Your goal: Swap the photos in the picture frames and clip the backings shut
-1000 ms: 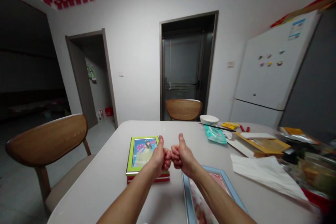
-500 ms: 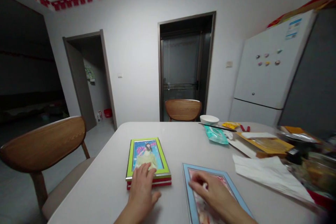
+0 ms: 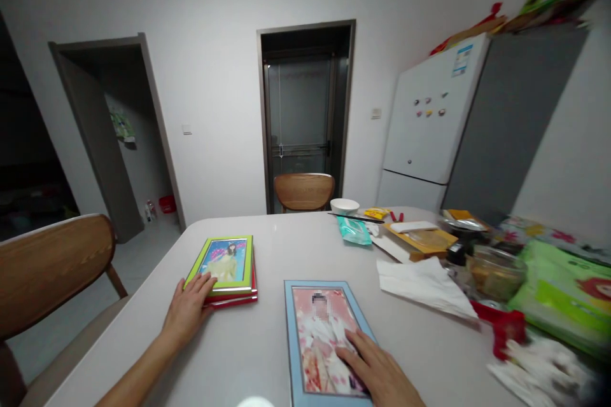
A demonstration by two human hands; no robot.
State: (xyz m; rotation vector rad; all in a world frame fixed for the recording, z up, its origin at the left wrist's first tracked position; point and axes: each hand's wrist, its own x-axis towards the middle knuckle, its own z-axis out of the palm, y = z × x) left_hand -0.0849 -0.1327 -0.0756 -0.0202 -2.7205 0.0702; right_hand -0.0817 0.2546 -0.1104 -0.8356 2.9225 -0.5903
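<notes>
On the left of the table a lime-green picture frame (image 3: 223, 290) lies on top of a red picture frame (image 3: 231, 301). Its photo shows a person in a pale yellow dress. My left hand (image 3: 188, 305) rests with fingers stretched over the green frame's near left corner. A light-blue picture frame (image 3: 292, 356) lies face up nearer to me, holding a pink-toned photo of a person in white. Across its right side lies my right hand (image 3: 377, 362), fingers extended on the photo and covering its lower right part.
On the right, a white paper sheet (image 3: 422, 283), teal packet (image 3: 353, 230), yellow envelope (image 3: 429, 241), glass container (image 3: 496, 270), red-handled item (image 3: 508, 331) and green bag (image 3: 563, 292) crowd the white table (image 3: 267, 324). A white bowl (image 3: 344, 206) stands at the back. Wooden chairs flank the far and left edges.
The view has turned right. My left hand has shifted to the left corner of the stacked frames, which now sit more askew. My right hand's curled fingers have straightened onto the blue frame's photo.
</notes>
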